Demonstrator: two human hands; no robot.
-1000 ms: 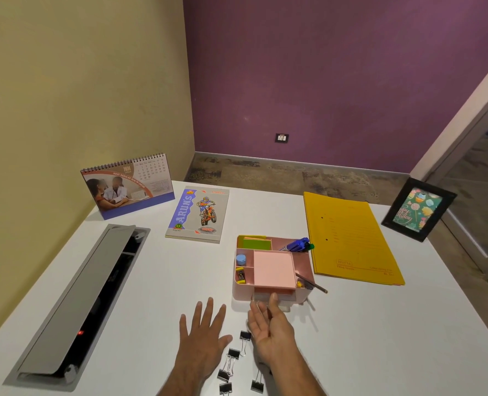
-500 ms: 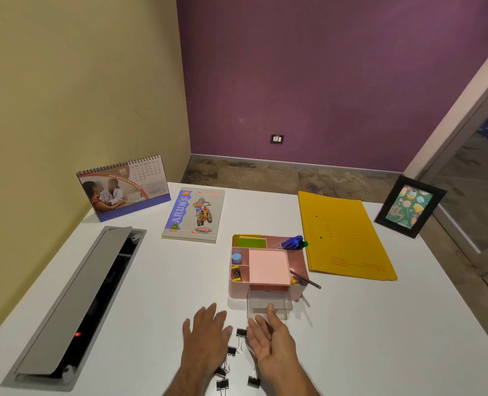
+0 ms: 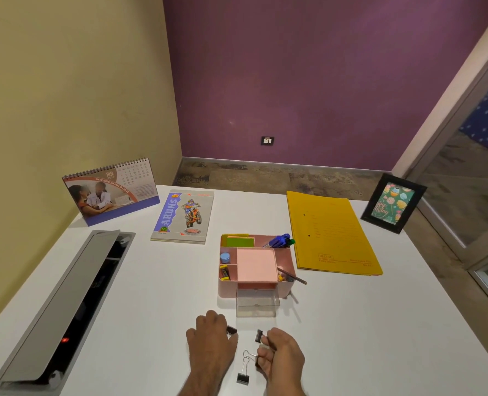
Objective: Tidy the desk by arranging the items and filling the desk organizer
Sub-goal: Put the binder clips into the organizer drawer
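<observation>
A pink desk organizer (image 3: 286, 254) stands mid-desk, its clear drawer (image 3: 257, 305) pulled out toward me. Its compartments hold sticky notes, pens, a pencil and small items. Just below the drawer, my left hand (image 3: 212, 342) is curled over black binder clips, one clip (image 3: 231, 329) poking out at the fingertips. My right hand (image 3: 282, 356) pinches a binder clip (image 3: 259, 335) between thumb and fingers, with another at its lower fingers. One loose binder clip (image 3: 243, 377) lies on the desk between my wrists.
A desk calendar (image 3: 109, 191) and a notebook (image 3: 183, 216) sit at the back left. A yellow file folder (image 3: 331, 232) lies right of the organizer, a framed picture (image 3: 392, 203) behind it. An open cable tray (image 3: 62, 304) runs along the left of the white desk (image 3: 380, 324).
Both hands have gone from flat and open around the clips to curled shut on them. The scattered clips between my hands are now mostly gathered, and the drawer stands further out.
</observation>
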